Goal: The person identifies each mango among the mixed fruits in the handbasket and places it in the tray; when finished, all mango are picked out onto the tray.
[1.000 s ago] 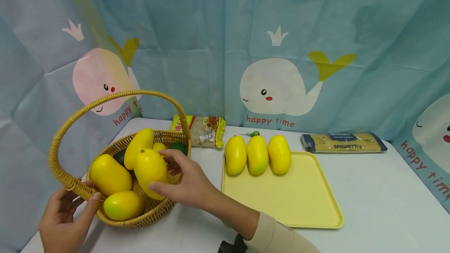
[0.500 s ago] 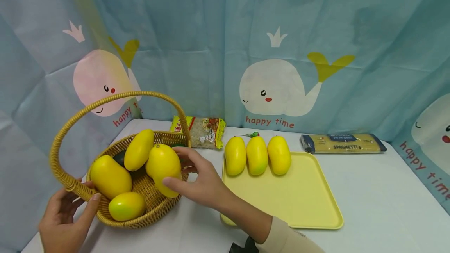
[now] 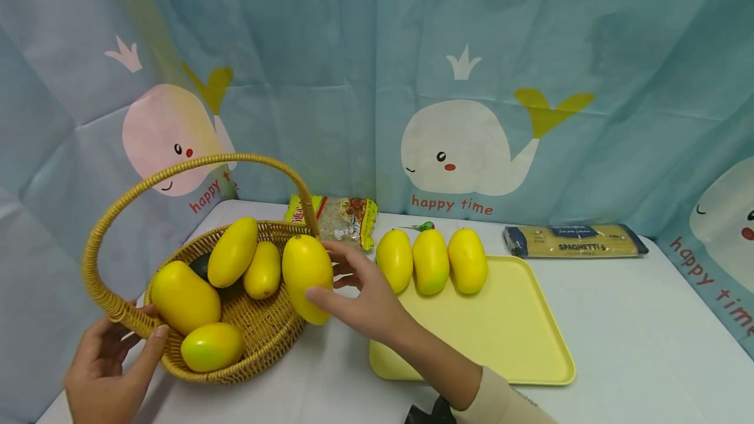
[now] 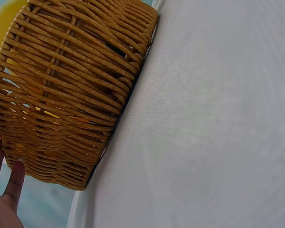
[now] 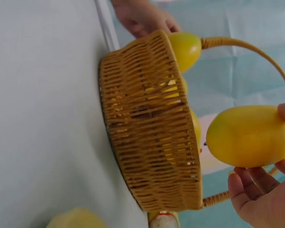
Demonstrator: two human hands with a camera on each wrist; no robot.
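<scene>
Off it goes to the right: the plump yellow mango (image 3: 306,273) in the right hand (image 3: 364,298) has swung from mid-basket to above the far-right side of the round, golden-brown woven basket (image 3: 259,362), and a smaller yellow mango (image 3: 263,270) behind it is now in full view! The right hand's thumb presses one side, fingertips the other, a firm pinch, and the fruit hangs just above the rim, a gap showing between it and the weave. Over on the other side, the left hand (image 3: 108,371) hasn't budged, thumb and fingers gripping the rim where the tall arched wicker handle (image 3: 194,161) meets it. Still inside: a fat yellow mango (image 3: 185,296) at left, a slim yellow mango (image 3: 233,252) tilted over something dark green (image 3: 200,265) that's mostly hidden, and a green-tinged mango (image 3: 213,347) up front. To the right, three yellow mangoes (image 3: 430,260) stand in a row along the back of the pale yellow rectangular tray (image 3: 477,339). Behind, a yellow-and-clear food packet (image 3: 347,224) and a long spaghetti packet (image 3: 577,241) lie on the white tabletop (image 3: 636,332).
</scene>
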